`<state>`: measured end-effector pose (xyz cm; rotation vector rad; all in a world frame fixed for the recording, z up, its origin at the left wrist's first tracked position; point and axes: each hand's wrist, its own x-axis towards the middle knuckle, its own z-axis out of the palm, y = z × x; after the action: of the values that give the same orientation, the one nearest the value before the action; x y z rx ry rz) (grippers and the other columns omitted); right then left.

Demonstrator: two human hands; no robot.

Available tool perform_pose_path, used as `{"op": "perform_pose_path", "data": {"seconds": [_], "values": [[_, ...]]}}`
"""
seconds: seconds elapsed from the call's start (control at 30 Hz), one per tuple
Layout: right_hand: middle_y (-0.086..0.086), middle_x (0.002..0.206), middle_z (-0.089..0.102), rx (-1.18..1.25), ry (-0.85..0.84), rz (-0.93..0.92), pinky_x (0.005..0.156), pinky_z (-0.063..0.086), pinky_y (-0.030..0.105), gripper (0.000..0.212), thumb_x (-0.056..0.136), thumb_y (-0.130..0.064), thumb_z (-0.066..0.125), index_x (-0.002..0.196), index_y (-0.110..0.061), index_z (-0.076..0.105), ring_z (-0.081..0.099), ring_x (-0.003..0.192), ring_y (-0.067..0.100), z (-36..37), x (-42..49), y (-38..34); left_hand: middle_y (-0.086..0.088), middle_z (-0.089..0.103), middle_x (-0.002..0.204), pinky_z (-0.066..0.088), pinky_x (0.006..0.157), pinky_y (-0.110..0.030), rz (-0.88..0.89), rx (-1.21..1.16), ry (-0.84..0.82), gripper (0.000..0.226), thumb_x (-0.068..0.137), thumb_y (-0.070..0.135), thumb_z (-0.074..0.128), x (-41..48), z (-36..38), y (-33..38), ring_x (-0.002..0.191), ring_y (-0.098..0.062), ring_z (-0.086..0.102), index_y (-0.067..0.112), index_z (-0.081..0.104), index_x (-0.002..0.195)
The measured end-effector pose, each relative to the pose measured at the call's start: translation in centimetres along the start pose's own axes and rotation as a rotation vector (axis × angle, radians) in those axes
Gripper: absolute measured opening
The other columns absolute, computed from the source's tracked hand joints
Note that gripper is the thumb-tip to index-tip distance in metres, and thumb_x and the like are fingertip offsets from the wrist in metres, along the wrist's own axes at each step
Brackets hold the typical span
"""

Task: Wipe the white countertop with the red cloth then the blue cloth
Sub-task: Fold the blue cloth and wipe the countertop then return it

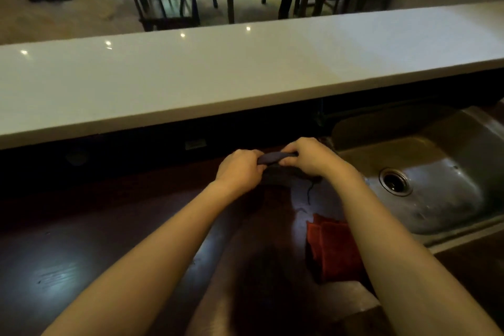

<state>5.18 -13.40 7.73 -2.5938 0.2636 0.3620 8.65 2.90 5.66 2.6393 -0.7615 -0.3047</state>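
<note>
While the red cloth (334, 248) lies nearer, both hands — left hand (240, 169), right hand (308, 157) — clutch the blue cloth (275, 158).

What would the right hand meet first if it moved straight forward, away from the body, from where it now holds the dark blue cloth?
Probably the dark vertical panel under the long white countertop, not the stainless steel sink to the right hand's right. Depth is unclear here.
</note>
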Motion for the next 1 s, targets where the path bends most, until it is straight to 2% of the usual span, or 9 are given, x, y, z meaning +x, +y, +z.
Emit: {"op": "perform_pose_path", "data": {"seconds": [0.17,0.27,0.4,0.5,0.67,0.77,0.9,1.0], "values": [[0.004,0.106,0.071,-0.054,-0.011,-0.101,0.089,0.052,0.044,0.02,0.087,-0.029,0.063,0.105,-0.026,0.07,0.063,0.098,0.022,-3.7,-1.0,-7.3,-0.007,0.069,0.116,0.049,0.085,-0.034,-0.011,-0.009,0.027,0.034,0.091,0.029,0.054,-2.6,-8.0,-1.6,0.109,-0.027,0.062,0.023,0.062,0.123],[0.002,0.103,0.071,-0.098,-0.03,-0.164,0.087,0.051,0.038,0.02,0.088,-0.028,0.062,0.106,-0.025,0.071,0.063,0.096,0.02,-5.4,-1.6,-11.9,-0.006,0.07,0.114,0.047,0.083,-0.033,-0.013,-0.008,0.033,0.032,0.092,0.029,0.054,-4.4,-12.4,-3.0,0.105,-0.025,0.063,0.022,0.063,0.122],[-0.001,0.095,0.068,-0.124,-0.036,-0.241,0.076,0.044,0.03,0.022,0.088,-0.029,0.061,0.108,-0.025,0.071,0.06,0.089,0.017,-7.2,-2.0,-18.0,-0.007,0.07,0.112,0.043,0.082,-0.03,-0.036,-0.053,0.028,0.03,0.093,0.029,0.054,-6.6,-18.1,-5.8,0.102,-0.024,0.062,0.018,0.065,0.118],[-0.003,0.091,0.065,-0.117,-0.018,-0.308,0.071,0.043,0.027,0.023,0.091,-0.027,0.058,0.11,-0.023,0.069,0.06,0.087,0.017,-7.9,-1.4,-22.6,-0.008,0.07,0.111,0.044,0.083,-0.03,-0.057,-0.057,0.088,0.03,0.092,0.031,0.054,-7.8,-22.1,-8.2,0.102,-0.024,0.062,0.018,0.068,0.117],[0.002,0.103,0.066,-0.133,0.045,-0.415,0.076,0.042,0.027,0.026,0.093,-0.027,0.053,0.116,-0.024,0.066,0.057,0.091,0.016,-8.0,1.1,-29.7,-0.012,0.07,0.105,0.045,0.08,-0.03,-0.119,-0.051,0.156,0.031,0.094,0.029,0.052,-8.6,-27.4,-12.8,0.098,-0.028,0.062,0.014,0.068,0.116],[0.004,0.11,0.066,-0.122,0.12,-0.45,0.078,0.041,0.029,0.028,0.094,-0.027,0.053,0.119,-0.025,0.063,0.055,0.092,0.016,-8.2,3.0,-32.8,-0.009,0.069,0.099,0.043,0.075,-0.029,-0.112,-0.041,0.24,0.031,0.095,0.029,0.051,-8.1,-29.9,-15.1,0.086,-0.022,0.059,0.015,0.066,0.118],[0.004,0.108,0.066,-0.12,0.223,-0.465,0.08,0.04,0.029,0.028,0.094,-0.026,0.052,0.12,-0.026,0.063,0.055,0.092,0.016,-9.1,5.2,-35.1,-0.008,0.069,0.1,0.04,0.069,-0.028,-0.052,-0.031,0.358,0.032,0.095,0.03,0.049,-6.0,-31.6,-17.1,0.08,-0.016,0.055,0.016,0.064,0.12],[0.004,0.112,0.065,-0.125,0.243,-0.434,0.08,0.038,0.029,0.029,0.095,-0.025,0.051,0.121,-0.025,0.062,0.053,0.094,0.015,-8.8,6.8,-34.9,-0.009,0.069,0.102,0.038,0.068,-0.026,-0.016,-0.06,0.349,0.032,0.096,0.029,0.047,-4.2,-30.8,-18.0,0.08,-0.015,0.055,0.016,0.062,0.122]]}}
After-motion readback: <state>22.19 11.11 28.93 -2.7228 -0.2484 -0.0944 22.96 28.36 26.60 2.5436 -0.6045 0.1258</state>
